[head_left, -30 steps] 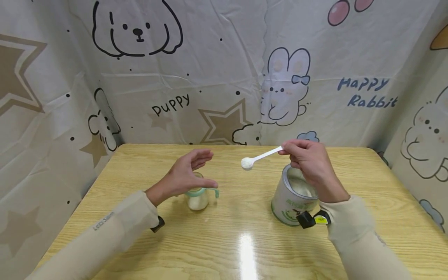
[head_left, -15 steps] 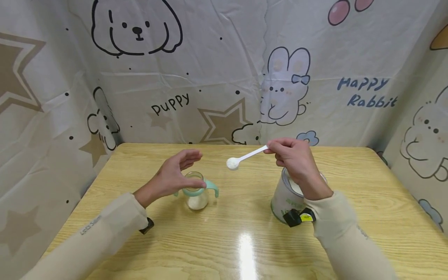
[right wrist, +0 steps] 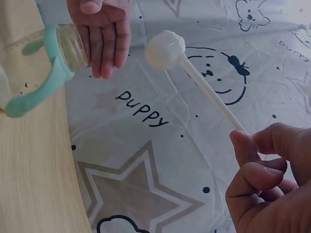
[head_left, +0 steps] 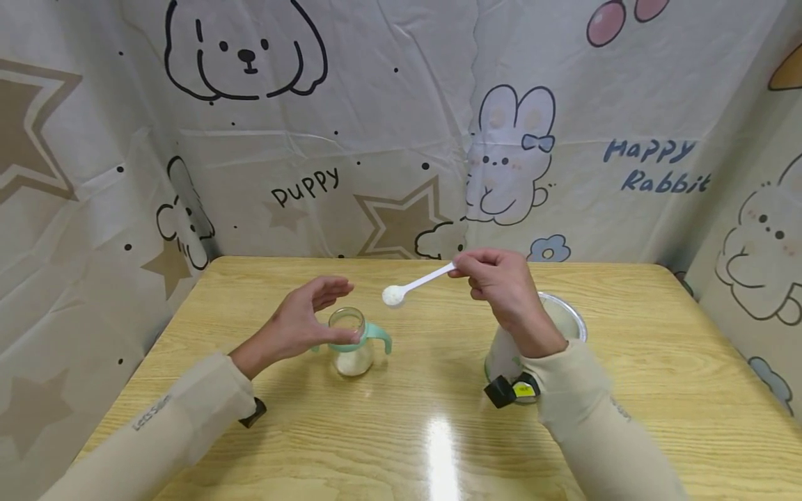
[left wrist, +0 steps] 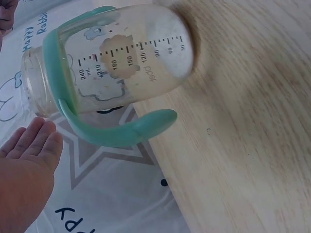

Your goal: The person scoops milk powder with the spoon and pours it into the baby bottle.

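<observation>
Presently, I have the right hand [head_left: 504,289] pinching the white scoop [head_left: 421,281], its bowl loaded with powder [head_left: 393,295], above the desk [head_left: 301,431]. The left hand [head_left: 301,313] is spread wide, thumb from fingers, beside the bottle [left wrist: 121,58], upright nearer the desk's left edge; the can [head_left: 503,353] stands nearer the right.

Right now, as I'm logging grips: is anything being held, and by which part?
The right hand pinches the scoop by the far end of its handle. The left hand holds nothing, open near the bottle.
</observation>
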The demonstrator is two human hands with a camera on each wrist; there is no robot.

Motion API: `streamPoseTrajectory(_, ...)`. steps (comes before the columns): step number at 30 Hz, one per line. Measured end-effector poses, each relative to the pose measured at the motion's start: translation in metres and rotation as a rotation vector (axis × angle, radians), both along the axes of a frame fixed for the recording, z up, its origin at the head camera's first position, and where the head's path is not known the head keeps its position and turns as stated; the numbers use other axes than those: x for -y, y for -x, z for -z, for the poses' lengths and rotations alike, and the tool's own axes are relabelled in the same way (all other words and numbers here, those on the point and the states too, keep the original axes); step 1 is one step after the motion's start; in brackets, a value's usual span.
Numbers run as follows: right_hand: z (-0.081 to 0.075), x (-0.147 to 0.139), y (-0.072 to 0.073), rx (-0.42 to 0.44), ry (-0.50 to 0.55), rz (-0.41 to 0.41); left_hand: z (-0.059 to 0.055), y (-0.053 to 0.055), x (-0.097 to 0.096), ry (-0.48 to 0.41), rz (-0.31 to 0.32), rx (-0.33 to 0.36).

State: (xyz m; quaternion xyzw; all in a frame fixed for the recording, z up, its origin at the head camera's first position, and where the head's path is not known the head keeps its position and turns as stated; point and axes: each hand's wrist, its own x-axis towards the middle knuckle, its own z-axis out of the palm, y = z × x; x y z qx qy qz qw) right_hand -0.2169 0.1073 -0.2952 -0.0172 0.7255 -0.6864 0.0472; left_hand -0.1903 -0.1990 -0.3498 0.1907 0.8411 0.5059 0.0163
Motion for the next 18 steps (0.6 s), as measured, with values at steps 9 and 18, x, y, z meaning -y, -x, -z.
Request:
streamPoseTrajectory(9, 0.008, 0.018, 0.001, -0.016, 0.045, -0.037, 0.008, -0.003, 0.006, 0.020, -0.006, 0.031)
streamPoseTrajectory(18, 0.012, 0.035, 0.000, -0.003, 0.051, -0.048, 0.015, -0.005, 0.007, 0.038, -0.013, 0.043)
